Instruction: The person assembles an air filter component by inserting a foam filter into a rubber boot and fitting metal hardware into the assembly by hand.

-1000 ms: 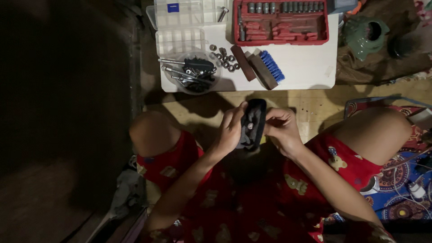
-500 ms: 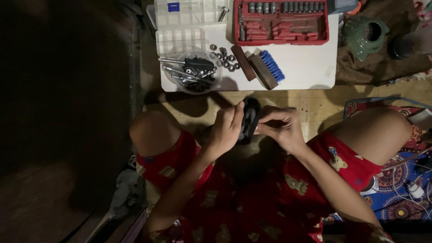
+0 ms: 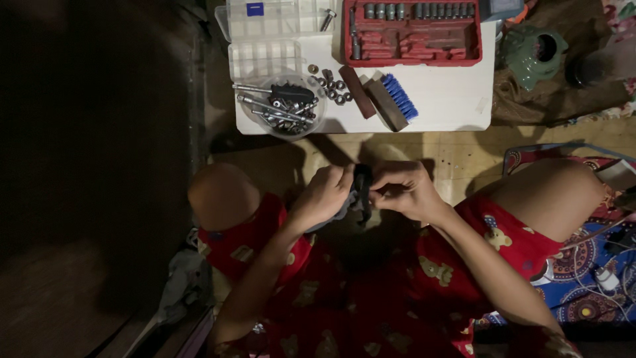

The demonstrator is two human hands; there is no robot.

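I sit on the floor with knees apart, wearing red patterned clothes. Both hands meet over my lap around a small black part (image 3: 362, 185), now seen edge-on and narrow. My left hand (image 3: 324, 195) wraps its left side, with a grey cloth-like bit showing beneath the fingers. On the part's right side, the fingers of my right hand (image 3: 404, 191) pinch it. Most of the part is hidden by my fingers.
A white board (image 3: 444, 99) ahead carries a clear bowl of bolts and tools (image 3: 281, 106), loose nuts (image 3: 334, 86), a blue-bristled brush (image 3: 392, 99), a red socket set case (image 3: 411, 30) and clear compartment boxes (image 3: 265, 36). A green pot (image 3: 533, 53) stands right. Cables lie on a patterned mat (image 3: 596, 278).
The black part has turned from showing its broad face to edge-on, and both hands have closed in tighter around it, slightly lower over my lap.
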